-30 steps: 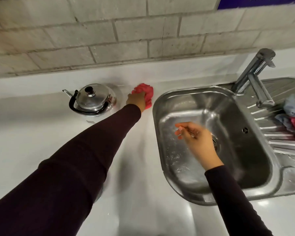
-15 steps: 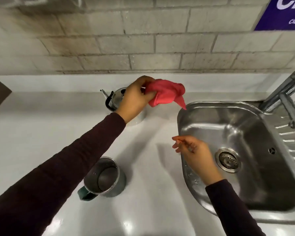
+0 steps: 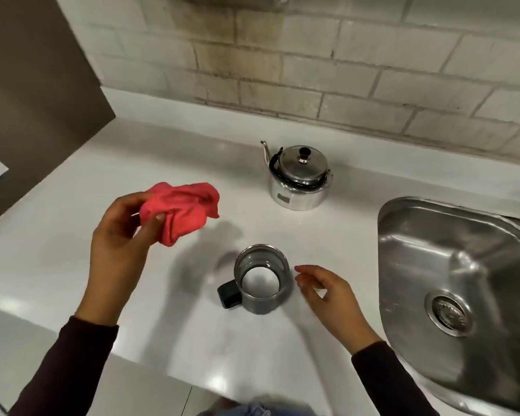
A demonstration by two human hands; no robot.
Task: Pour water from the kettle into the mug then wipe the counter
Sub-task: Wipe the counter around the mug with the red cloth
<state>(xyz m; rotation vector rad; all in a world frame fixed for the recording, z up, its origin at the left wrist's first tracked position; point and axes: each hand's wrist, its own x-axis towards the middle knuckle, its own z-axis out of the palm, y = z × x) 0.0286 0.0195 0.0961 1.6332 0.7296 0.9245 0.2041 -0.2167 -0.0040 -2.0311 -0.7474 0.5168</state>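
A steel kettle [image 3: 299, 178] with a black knob and handle stands upright at the back of the white counter [image 3: 57, 235]. A steel mug [image 3: 261, 279] with a dark handle stands nearer the front edge, with water in it. My left hand [image 3: 119, 235] is raised above the counter's left part, shut on a crumpled pink cloth [image 3: 180, 211]. My right hand [image 3: 327, 291] hovers just right of the mug with fingers apart, not touching it.
A steel sink [image 3: 460, 280] with a drain is set into the counter at the right. A tiled wall [image 3: 312, 55] runs behind. A brown panel [image 3: 36, 85] rises at the left. The counter's front edge lies close below my arms.
My left hand lifted the cloth off the counter by the kettle and carried it left and toward me. My right hand moved from over the sink to beside the mug. The view shifted left.
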